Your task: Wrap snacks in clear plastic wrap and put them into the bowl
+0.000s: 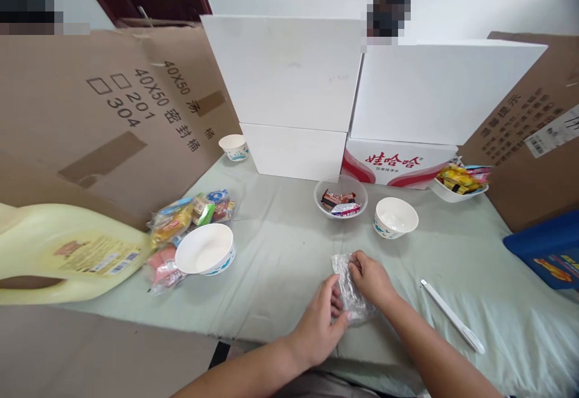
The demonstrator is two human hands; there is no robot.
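Clear plastic wrapper: thin, crinkled, glossy film. Table cloth: pale green woven fabric, matt, lightly creased. Paper bowls: smooth white card, slight sheen inside. Transparent bowl: clear glossy plastic. Snack packets: shiny printed foil and film. Yellow jug: smooth plastic, satin finish, glossy paper label. Cardboard sheets: brown corrugated board, matt, taped. White boards: matt, smooth foam-like panels. White stick: smooth plastic
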